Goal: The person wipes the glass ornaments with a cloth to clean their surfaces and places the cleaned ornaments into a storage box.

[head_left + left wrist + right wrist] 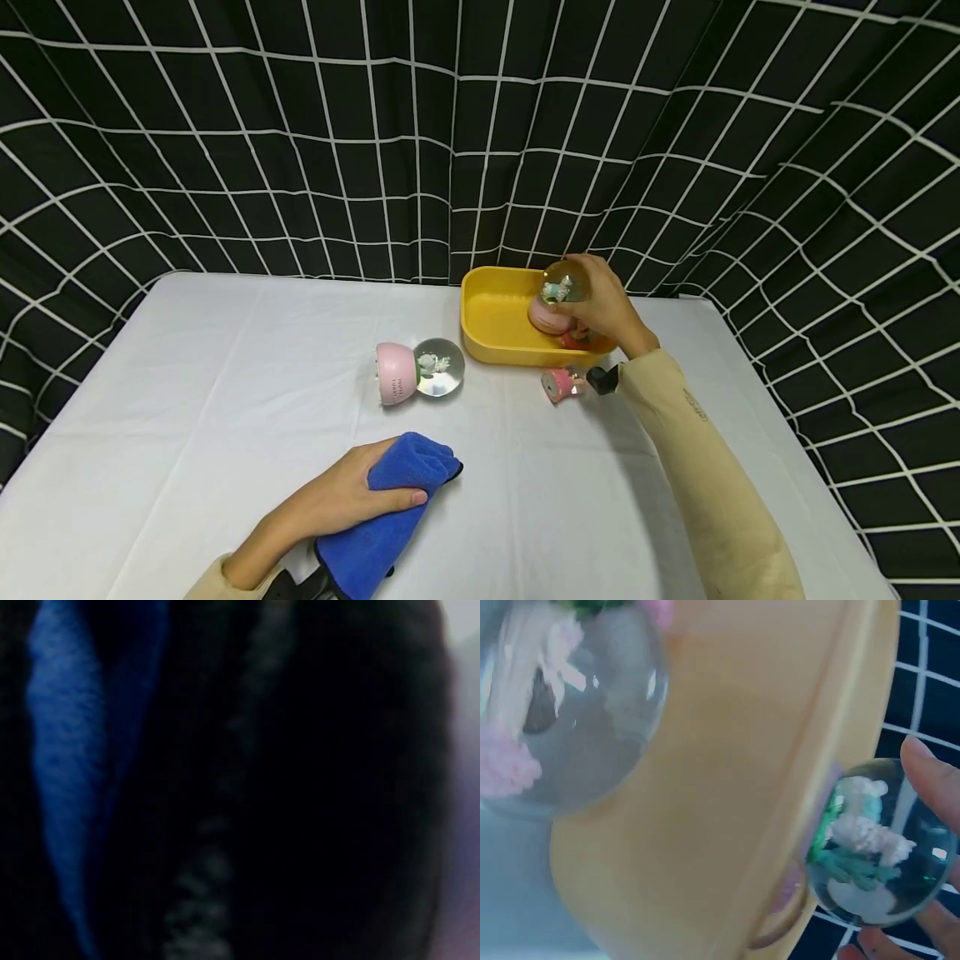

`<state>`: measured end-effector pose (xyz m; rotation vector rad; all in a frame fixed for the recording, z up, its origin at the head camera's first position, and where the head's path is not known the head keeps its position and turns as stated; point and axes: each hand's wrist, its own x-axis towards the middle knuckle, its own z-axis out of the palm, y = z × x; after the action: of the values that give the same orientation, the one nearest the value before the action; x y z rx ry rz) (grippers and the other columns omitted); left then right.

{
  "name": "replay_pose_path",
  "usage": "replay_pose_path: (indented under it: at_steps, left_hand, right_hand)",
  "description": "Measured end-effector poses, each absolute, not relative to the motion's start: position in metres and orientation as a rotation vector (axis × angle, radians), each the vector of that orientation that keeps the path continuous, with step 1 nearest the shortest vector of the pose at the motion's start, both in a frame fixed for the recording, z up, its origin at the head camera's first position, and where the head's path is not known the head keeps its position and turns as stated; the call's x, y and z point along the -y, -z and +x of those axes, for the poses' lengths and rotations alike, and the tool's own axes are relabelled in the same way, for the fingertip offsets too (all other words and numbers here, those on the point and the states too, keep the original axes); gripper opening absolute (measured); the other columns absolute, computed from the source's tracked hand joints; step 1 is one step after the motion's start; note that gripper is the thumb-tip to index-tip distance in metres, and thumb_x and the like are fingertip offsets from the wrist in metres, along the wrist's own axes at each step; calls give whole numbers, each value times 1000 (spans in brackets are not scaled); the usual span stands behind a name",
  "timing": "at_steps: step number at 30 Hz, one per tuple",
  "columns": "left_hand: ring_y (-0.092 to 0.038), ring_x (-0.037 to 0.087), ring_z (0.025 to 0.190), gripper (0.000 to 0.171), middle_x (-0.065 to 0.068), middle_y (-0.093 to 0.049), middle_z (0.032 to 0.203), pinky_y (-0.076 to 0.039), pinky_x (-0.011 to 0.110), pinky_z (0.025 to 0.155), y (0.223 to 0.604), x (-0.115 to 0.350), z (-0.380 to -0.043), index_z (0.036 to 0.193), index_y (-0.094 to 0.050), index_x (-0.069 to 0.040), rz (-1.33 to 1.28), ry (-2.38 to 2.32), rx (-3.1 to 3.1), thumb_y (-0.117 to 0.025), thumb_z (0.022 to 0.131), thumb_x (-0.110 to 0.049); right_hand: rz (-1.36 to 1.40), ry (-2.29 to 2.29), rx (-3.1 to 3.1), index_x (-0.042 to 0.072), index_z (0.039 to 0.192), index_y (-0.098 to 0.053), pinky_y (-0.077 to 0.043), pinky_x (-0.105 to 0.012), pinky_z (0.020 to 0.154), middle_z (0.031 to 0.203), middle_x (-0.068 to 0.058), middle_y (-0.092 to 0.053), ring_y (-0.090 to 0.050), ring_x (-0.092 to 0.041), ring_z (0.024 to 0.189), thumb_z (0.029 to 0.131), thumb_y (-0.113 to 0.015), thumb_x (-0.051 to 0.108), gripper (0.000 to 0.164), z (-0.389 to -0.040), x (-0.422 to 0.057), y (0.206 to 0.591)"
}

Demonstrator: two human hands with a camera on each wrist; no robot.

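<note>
My right hand [600, 304] grips the clear dome of a snow globe [557, 287], fingers and thumb around the glass. Its pink base [549, 317] is down inside the yellow tray [491, 354]. In the right wrist view, a white and green figure shows in the held globe [862, 840]. On the white table, my left hand [356, 492] holds a folded blue cloth [416, 462] with a black edge. The left wrist view is mostly dark, with a strip of blue cloth [67, 750].
A larger pink-based snow globe [396, 373] lies on its side left of the tray. A smaller one [558, 385] lies in front of the tray, close to my right wrist. Some small red thing [576, 340] sits in the tray. Black gridded curtain [375, 150] surrounds the table.
</note>
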<state>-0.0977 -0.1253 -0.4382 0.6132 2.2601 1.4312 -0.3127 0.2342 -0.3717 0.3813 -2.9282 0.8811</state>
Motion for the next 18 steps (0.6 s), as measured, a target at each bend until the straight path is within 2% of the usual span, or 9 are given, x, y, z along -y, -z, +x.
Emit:
replay_pose_path:
  at_steps: [6,10,13,18]
  left_hand:
    - [-61,8,96,36,-10,-65,110,-49,24,84,437,126,-98,127,-55,-36,599,-1423,-2275,-67,93,-42]
    - [-61,8,97,36,-10,-65,110,-49,24,85,437,127,-98,127,-55,-36,590,-1415,-2285,-67,93,-43]
    - [-61,9,97,37,-10,-65,111,-49,24,85,438,127,-99,127,-55,-36,589,-1414,-2285,-67,93,-43]
    - [-61,10,97,39,-8,-65,112,-50,25,85,440,127,-100,128,-55,-32,566,-1420,-2285,-67,93,-42]
  right_hand:
    - [399,-966,2898,5,145,-44,-33,-60,114,152,-21,-37,-38,-40,136,83,-81,19,74,-294,-238,369]
    - [431,-975,2868,1,145,-42,-29,-61,116,152,-23,-35,-35,-42,140,84,-80,14,73,-278,-239,372]
    - [441,-1046,2841,1,144,-43,-29,-61,116,151,-24,-38,-35,-43,140,83,-79,10,71,-265,-241,375]
    - [446,-1187,2789,5,142,-47,-34,-60,113,142,-22,-49,-44,-42,133,82,-82,17,70,-241,-241,379]
